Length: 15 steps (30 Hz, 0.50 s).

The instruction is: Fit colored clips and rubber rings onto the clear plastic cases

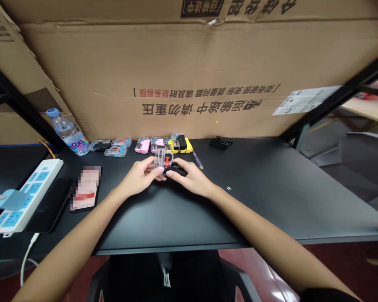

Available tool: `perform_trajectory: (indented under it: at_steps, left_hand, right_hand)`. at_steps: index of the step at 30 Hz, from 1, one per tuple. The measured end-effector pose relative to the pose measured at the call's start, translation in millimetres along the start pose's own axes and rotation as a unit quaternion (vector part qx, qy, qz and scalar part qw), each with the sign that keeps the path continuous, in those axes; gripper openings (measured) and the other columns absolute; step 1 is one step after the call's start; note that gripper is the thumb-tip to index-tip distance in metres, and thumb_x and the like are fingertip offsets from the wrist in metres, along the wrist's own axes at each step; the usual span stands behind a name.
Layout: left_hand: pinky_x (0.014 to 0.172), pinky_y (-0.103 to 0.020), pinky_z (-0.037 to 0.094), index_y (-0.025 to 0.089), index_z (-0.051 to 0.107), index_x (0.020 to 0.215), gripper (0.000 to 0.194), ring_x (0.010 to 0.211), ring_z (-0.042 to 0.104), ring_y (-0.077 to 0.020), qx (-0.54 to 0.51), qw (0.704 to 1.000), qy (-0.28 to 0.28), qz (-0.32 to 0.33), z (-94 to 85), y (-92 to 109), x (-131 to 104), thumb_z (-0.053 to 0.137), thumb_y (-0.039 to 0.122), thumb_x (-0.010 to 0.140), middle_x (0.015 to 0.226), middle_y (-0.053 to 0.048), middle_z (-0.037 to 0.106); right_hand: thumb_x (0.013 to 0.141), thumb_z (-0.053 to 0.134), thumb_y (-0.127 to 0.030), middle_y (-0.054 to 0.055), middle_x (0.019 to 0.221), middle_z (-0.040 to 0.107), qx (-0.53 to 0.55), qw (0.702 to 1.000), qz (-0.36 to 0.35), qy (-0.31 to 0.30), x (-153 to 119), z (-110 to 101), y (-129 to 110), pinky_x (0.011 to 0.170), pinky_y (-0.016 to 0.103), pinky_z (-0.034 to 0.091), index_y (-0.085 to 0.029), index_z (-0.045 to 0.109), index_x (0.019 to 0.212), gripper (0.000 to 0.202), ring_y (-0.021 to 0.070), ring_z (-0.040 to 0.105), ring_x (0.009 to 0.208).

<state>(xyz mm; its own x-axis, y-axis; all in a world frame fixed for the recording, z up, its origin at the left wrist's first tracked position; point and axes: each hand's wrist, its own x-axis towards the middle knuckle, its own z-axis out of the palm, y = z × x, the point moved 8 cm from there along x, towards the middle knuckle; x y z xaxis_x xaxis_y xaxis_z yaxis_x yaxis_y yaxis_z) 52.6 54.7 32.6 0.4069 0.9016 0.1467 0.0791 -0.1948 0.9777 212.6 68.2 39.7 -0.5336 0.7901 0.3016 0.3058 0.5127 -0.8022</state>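
My left hand (143,174) is closed around a small clear plastic housing (159,157) with red parts inside. My right hand (190,176) grips a small black plastic piece (176,167) right against the housing's right side. Whether the two parts are joined cannot be made out. Both hands are just above the black table, fingertips nearly meeting. Behind them lie similar small devices: clear ones (116,151), pink ones (143,145) and yellow-and-black ones (183,144). A screwdriver (198,160) with a purplish handle lies just beyond my right hand.
On the left are a phone (87,188), a black slab (50,205), a white power strip (31,193) and a water bottle (69,133). A black plastic item (221,142) lies at the back right. A tiny white scrap (229,188) is nearer. Cardboard (189,63) walls the back.
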Motion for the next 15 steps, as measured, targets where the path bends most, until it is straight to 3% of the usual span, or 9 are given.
perform_trajectory:
  at_steps: [15]
  left_hand:
    - [0.084, -0.036, 0.07, 0.017, 0.067, 0.119, 0.035, 0.084, 0.084, -0.0239, 0.094, 0.995, 0.014, 0.025, -1.9, 7.6, -2.5, 0.066, 0.048, 0.103, 0.1, -0.01, 0.085]
  right_hand:
    - [0.103, 0.066, -0.052, 0.009, 0.115, 0.082, -0.015, 1.0, 0.006, -0.018, -0.7, 3.2, 2.6, 0.091, 0.039, 0.059, -0.02, 0.073, 0.118, 0.036, 0.0281, 0.076, 0.102]
